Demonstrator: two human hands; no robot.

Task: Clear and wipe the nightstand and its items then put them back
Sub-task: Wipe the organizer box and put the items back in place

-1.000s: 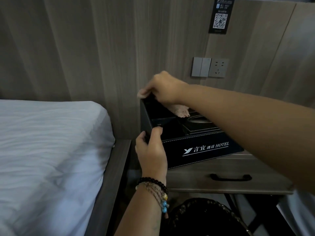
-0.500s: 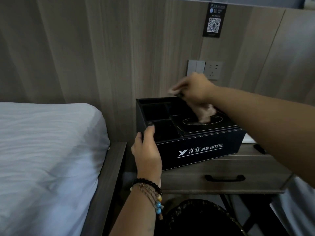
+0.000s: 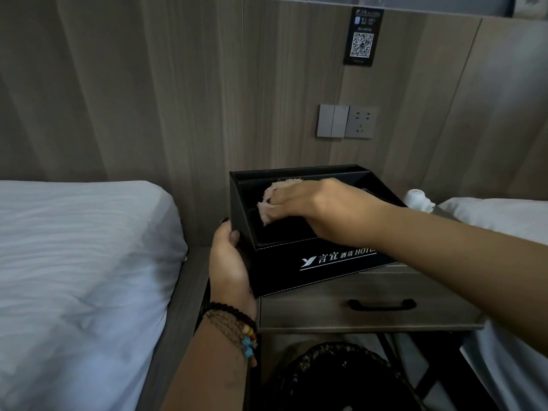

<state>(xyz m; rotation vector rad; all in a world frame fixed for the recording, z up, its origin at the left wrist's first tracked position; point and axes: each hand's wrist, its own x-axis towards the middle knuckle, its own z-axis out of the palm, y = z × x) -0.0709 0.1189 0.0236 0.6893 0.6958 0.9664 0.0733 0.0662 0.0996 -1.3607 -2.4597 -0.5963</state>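
A black leather organiser box with white hotel lettering stands on the wooden nightstand. My left hand grips the box's left front corner, thumb on top of the edge. My right hand reaches over the box from the right and holds a beige cloth bunched in its fingers, pressed into the box's left compartments. My right forearm hides the right half of the box.
A bed with white sheets lies to the left, another white bed to the right. A white object sits behind the box. A dark woven basket stands below the nightstand drawer handle. Switches and a socket are on the wall.
My right hand has moved with the cloth from the box's back right to its left compartments. My left hand stays on the box's left corner.
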